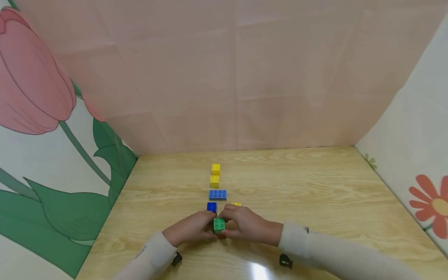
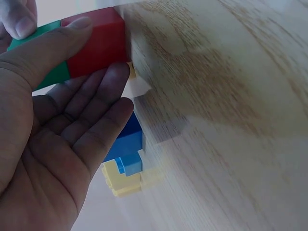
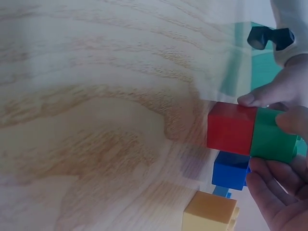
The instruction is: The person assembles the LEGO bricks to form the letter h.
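A green brick point(image 1: 219, 223) sits directly on top of a red brick point(image 3: 231, 127), and the red one stands on the table. My left hand point(image 1: 191, 228) holds the red brick from the left, its thumb point(image 2: 79, 24) on the red side and its other fingers behind. From the right, my right hand point(image 1: 250, 224) pinches the green brick between thumb and fingers. Just beyond the left fingers is a dark blue brick point(image 1: 211, 207). One yellow brick point(image 1: 236, 203) is partly hidden behind the right hand.
Farther back lies a wider, lighter blue brick point(image 1: 217, 195). Two yellow bricks, a nearer one point(image 1: 214, 181) and a farther one point(image 1: 216, 168), lie beyond it in line. A pink cloth point(image 1: 238, 77) hangs behind the wooden table point(image 1: 315, 186); printed panels flank it.
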